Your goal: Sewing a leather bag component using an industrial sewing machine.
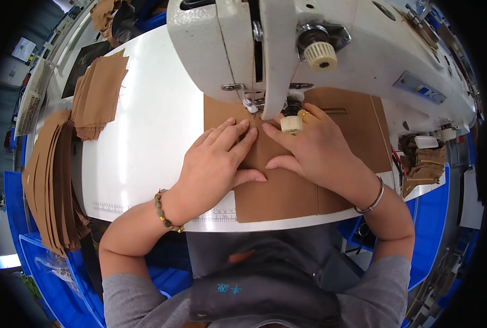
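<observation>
A brown fabric panel [276, 191] lies flat on the white table under the head of a white sewing machine [353, 49]. My left hand [213, 158] rests on the panel's left part, fingers stretched toward the needle area and thumb pointing right. On the other side, my right hand [317, 145] presses the cloth with its fingers apart, the fingertips close to the presser foot and partly behind a cream knob [291, 125]. Both hands lie on the fabric without gripping it. The needle tip is too small to make out.
Stacks of brown fabric pieces [98, 98] and longer brown pieces [49, 180] lie at the left. More folded brown pieces [425, 167] sit at the right beside the machine. Blue bins [429, 235] flank the table. A printed ruler [216, 216] runs along its front edge.
</observation>
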`<state>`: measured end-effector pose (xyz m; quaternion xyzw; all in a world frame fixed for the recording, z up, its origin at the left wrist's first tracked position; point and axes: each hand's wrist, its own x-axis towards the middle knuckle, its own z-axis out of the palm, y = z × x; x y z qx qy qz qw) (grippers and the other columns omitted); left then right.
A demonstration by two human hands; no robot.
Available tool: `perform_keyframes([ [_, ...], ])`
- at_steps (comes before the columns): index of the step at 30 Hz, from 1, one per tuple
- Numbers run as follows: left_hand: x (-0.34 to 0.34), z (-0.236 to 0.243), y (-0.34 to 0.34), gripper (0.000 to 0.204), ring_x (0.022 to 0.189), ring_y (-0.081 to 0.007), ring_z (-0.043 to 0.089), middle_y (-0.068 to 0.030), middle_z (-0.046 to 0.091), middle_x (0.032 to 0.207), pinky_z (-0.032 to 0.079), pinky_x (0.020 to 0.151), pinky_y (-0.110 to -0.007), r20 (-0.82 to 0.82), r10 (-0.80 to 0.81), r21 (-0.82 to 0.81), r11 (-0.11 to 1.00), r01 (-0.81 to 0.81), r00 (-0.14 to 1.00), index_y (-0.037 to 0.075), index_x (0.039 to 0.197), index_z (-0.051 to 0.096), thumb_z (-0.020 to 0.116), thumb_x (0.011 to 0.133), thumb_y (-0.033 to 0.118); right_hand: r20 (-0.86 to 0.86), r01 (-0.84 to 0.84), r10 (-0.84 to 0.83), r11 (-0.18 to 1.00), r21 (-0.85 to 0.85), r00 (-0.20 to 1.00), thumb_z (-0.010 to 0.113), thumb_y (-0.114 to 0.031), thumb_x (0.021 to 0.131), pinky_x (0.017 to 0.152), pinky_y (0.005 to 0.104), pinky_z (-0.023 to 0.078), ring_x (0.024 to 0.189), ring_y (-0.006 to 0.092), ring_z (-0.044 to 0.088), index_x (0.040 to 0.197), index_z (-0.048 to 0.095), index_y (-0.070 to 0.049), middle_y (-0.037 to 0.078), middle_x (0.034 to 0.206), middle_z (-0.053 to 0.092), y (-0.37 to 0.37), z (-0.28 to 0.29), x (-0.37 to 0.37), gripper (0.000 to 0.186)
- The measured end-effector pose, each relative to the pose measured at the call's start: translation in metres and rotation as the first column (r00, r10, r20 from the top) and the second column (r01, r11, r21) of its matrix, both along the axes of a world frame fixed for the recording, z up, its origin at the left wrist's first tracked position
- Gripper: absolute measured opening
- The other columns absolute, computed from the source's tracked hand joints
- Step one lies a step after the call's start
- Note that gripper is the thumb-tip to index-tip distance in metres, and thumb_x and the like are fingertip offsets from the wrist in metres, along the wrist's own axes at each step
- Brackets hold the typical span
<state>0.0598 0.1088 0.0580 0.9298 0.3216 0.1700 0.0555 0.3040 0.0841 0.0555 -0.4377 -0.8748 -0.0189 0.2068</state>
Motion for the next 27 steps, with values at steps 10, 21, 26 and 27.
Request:
perform_keyframes([
  [10,0.002,-0.002,0.013,0.073,0.129,-0.0346,0.062,-0.0144,0.067,0.134,0.052,0.103,-0.042,0.029,-0.021,0.046,0.999,0.020,0.999,0.000,0.123,0.072,0.082,0.072,0.053,0.014,0.025,-0.025,0.999,-0.024,1.000,0.079,-0.047,0.081,0.113,0.0516,0.044,0.118,0.0318,0.064,0.118,0.075,-0.005,0.012,0.120,0.072,0.007,-0.005,0.001,0.056],
  [21,0.001,-0.003,0.014,0.079,0.133,-0.0321,0.060,-0.0120,0.065,0.139,0.046,0.109,-0.044,-0.041,0.008,0.006,1.000,-0.008,0.999,0.002,0.136,0.067,0.076,0.079,0.057,0.011,0.034,-0.034,0.999,-0.030,0.999,0.080,-0.045,0.082,0.112,0.0510,0.045,0.124,0.0297,0.061,0.113,0.075,-0.002,0.011,0.124,0.070,0.007,-0.006,0.002,0.053],
  [26,0.001,-0.004,0.014,0.080,0.133,-0.0318,0.060,-0.0119,0.066,0.139,0.046,0.110,-0.044,-0.034,0.007,0.018,1.000,-0.006,0.999,0.003,0.136,0.067,0.076,0.079,0.058,-0.003,0.021,-0.021,1.000,-0.018,1.000,0.080,-0.044,0.082,0.112,0.0487,0.045,0.125,0.0301,0.060,0.109,0.076,-0.001,0.012,0.127,0.069,0.009,-0.007,0.001,0.051],
  [27,0.001,-0.004,0.014,0.080,0.133,-0.0318,0.060,-0.0119,0.066,0.138,0.046,0.110,-0.044,-0.034,0.001,0.017,1.000,-0.001,0.999,0.003,0.136,0.067,0.076,0.079,0.057,-0.003,0.022,-0.022,1.000,-0.018,1.000,0.080,-0.044,0.082,0.112,0.0487,0.045,0.125,0.0301,0.060,0.109,0.076,-0.001,0.012,0.127,0.069,0.009,-0.006,0.001,0.051],
])
